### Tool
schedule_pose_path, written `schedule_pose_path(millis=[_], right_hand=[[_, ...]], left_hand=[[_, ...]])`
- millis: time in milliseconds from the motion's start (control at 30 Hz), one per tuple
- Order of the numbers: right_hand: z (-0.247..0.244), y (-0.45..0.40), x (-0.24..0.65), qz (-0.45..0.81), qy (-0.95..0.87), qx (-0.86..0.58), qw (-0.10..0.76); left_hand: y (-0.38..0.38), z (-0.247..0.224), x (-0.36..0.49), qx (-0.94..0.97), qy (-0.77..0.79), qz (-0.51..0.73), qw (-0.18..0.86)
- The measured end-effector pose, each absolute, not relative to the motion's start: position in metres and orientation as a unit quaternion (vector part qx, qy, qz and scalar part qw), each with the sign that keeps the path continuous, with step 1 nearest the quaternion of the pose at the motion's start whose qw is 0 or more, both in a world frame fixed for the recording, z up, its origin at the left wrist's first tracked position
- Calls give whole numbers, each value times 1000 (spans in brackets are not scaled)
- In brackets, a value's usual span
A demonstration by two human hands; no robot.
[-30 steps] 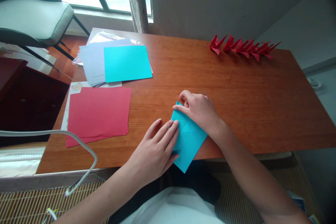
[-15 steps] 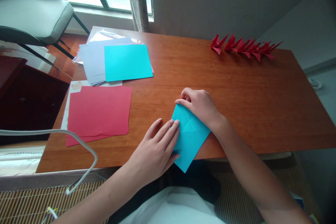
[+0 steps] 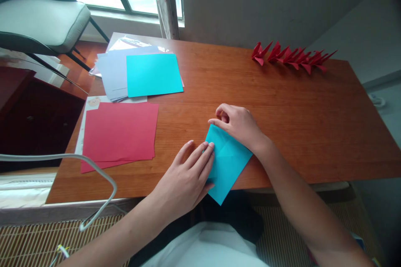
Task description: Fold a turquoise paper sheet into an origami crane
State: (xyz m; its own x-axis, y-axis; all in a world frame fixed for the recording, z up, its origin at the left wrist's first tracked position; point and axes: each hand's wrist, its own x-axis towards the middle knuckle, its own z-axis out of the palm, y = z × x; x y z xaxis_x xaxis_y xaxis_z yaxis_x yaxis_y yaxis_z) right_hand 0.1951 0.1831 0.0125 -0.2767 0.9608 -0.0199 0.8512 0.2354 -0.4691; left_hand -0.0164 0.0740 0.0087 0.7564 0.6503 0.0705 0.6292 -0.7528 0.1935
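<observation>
A folded turquoise sheet of paper (image 3: 228, 162) lies on the front edge of the wooden table, turned like a diamond, with crease lines across it. Its lowest corner sticks out past the table edge. My left hand (image 3: 191, 175) rests flat on the paper's left side, fingers stretched out and slightly apart. At the paper's top corner is my right hand (image 3: 236, 123), thumb and curled fingers closed at the upper edge. Its fingertips partly hide that corner.
Red sheets (image 3: 120, 131) lie to the left on the table (image 3: 282, 112). Behind them is a turquoise sheet (image 3: 155, 75) on a stack of pale papers (image 3: 109, 71). Several red paper cranes (image 3: 294, 56) stand at the back right. A white cable (image 3: 103, 173) loops at the front left.
Both hands and the folded paper stay almost where they were. The view has shifted very slightly, and the right fingertips have moved a touch at the top corner.
</observation>
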Motion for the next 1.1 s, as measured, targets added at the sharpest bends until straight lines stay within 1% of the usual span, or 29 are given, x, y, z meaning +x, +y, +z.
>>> schedule_pose_path(millis=[167,433,667,1100], right_hand=[[18,182,194,202,-780,-583,104],[22,185,189,192,-824,-529,72],[25,188,187,178,-855,-484,49],[33,188,173,169,-880,-443,-18]], left_hand=[[71,16,-13,937,344,38,55],[71,25,-6,939,344,9,14],[72,28,-6,940,341,-19,14],[70,23,-6,936,350,-9,12]])
